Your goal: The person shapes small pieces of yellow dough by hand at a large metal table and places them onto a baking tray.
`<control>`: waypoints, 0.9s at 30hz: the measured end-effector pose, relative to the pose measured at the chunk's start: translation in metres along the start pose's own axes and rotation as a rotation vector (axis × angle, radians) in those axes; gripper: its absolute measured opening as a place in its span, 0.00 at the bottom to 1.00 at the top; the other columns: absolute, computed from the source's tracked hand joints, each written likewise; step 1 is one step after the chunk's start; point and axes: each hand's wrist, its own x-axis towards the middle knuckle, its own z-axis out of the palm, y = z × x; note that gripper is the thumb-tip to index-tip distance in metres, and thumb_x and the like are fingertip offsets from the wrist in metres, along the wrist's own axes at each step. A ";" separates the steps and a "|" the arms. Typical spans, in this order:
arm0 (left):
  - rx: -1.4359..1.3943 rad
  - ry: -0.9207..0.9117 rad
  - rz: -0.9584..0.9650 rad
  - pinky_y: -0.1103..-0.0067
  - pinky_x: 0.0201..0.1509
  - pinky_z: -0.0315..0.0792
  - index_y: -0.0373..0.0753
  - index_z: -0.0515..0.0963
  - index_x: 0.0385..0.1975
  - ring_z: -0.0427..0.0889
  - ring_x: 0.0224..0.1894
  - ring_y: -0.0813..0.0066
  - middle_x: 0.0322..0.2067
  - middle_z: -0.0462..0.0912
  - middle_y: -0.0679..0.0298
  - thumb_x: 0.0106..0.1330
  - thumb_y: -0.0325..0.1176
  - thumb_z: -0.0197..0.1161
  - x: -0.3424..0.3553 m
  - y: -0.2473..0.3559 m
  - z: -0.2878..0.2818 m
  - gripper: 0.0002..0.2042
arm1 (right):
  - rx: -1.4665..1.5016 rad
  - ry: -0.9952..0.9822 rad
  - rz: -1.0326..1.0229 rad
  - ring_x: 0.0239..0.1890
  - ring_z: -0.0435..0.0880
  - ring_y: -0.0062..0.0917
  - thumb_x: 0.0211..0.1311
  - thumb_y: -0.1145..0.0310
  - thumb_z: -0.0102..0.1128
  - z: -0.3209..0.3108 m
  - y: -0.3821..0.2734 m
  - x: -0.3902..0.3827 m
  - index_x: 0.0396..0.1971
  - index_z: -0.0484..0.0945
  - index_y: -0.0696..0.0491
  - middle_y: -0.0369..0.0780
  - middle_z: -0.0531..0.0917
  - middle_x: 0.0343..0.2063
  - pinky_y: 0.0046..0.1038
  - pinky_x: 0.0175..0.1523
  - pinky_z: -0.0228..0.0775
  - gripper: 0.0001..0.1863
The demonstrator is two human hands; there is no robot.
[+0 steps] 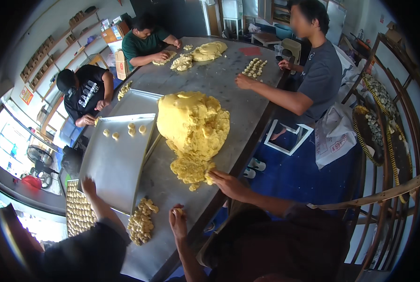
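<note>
Taking directions from the big mound of dough, we stand at the near side of a long grey metal table [245, 105]. Around it we see a co-worker in grey [320, 70] at two o'clock, one in green [146, 44] at eleven and one in black [85, 91] at ten. At seven o'clock another person's dark sleeve [90, 246] comes in, the hand near the edge of a large metal tray [111, 171] that lies between eight and nine. The mound of yellow dough [189, 122] sits on the table, smooth at its top left, rough on the right, with a crumbly spill [187, 170] toward six o'clock. Rows of shaped pieces [80, 207] fill a surface at eight o'clock; a white frame [289, 149] is at three, beyond the table's edge. A second dough lump [210, 50] lies at twelve, and a heap of small pieces [142, 224] at seven. Our right hand [226, 183], at five o'clock, has its fingertips against the spill's edge; we cannot tell whether they pinch any off. Our left hand [178, 223], at six o'clock, has its fingertips drawn together, pinching what looks like a small bit of dough [180, 212].
</note>
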 end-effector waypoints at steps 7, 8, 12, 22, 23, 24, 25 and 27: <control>1.316 0.090 0.600 0.69 0.45 0.70 0.35 0.75 0.44 0.75 0.38 0.60 0.38 0.77 0.55 0.70 0.33 0.53 -0.005 0.007 0.010 0.10 | 0.137 -0.214 0.309 0.50 0.76 0.44 0.62 0.77 0.54 0.015 0.004 0.015 0.53 0.71 0.62 0.49 0.74 0.52 0.37 0.51 0.72 0.18; 1.226 0.115 0.541 0.67 0.48 0.69 0.35 0.75 0.44 0.75 0.41 0.56 0.39 0.77 0.53 0.69 0.33 0.53 -0.003 0.012 0.015 0.10 | 0.060 -0.178 0.278 0.51 0.76 0.45 0.62 0.78 0.53 0.024 0.003 0.015 0.52 0.71 0.63 0.50 0.74 0.52 0.38 0.51 0.72 0.18; 1.030 0.226 0.260 0.64 0.57 0.66 0.34 0.76 0.41 0.73 0.53 0.54 0.45 0.77 0.50 0.63 0.27 0.57 -0.007 0.015 0.004 0.09 | -0.021 -0.152 0.215 0.49 0.76 0.48 0.61 0.80 0.49 0.035 -0.005 0.013 0.48 0.73 0.63 0.51 0.74 0.50 0.40 0.51 0.71 0.15; 1.270 0.432 0.277 0.61 0.46 0.67 0.38 0.72 0.32 0.77 0.38 0.52 0.32 0.79 0.53 0.71 0.37 0.50 0.048 0.043 0.001 0.10 | 0.055 -0.365 0.165 0.50 0.76 0.46 0.61 0.74 0.57 0.014 0.016 0.048 0.48 0.79 0.58 0.50 0.78 0.46 0.41 0.54 0.69 0.15; 1.311 0.446 0.323 0.61 0.47 0.67 0.38 0.73 0.33 0.76 0.40 0.53 0.33 0.79 0.54 0.71 0.37 0.50 0.053 0.032 -0.001 0.10 | 0.043 -0.378 0.166 0.50 0.76 0.46 0.61 0.74 0.57 0.011 0.010 0.050 0.48 0.79 0.57 0.50 0.78 0.46 0.41 0.54 0.69 0.15; 1.350 0.465 0.371 0.61 0.48 0.66 0.38 0.73 0.35 0.75 0.43 0.54 0.35 0.78 0.54 0.71 0.37 0.50 0.057 0.019 -0.005 0.09 | 0.029 -0.392 0.161 0.50 0.76 0.46 0.61 0.75 0.57 0.008 0.004 0.052 0.49 0.79 0.57 0.50 0.79 0.45 0.42 0.54 0.69 0.16; 1.384 0.461 0.426 0.61 0.48 0.66 0.39 0.73 0.36 0.74 0.45 0.54 0.36 0.78 0.54 0.71 0.37 0.50 0.063 0.018 -0.002 0.09 | 0.054 -0.405 0.205 0.50 0.76 0.47 0.60 0.76 0.57 0.004 0.004 0.053 0.49 0.79 0.55 0.50 0.79 0.45 0.41 0.54 0.69 0.16; 1.349 0.475 0.382 0.60 0.50 0.65 0.38 0.73 0.39 0.72 0.48 0.55 0.38 0.76 0.55 0.69 0.37 0.51 0.058 0.018 -0.008 0.09 | 0.041 -0.392 0.192 0.50 0.76 0.47 0.60 0.76 0.57 0.002 0.007 0.046 0.49 0.79 0.55 0.50 0.78 0.46 0.41 0.54 0.69 0.16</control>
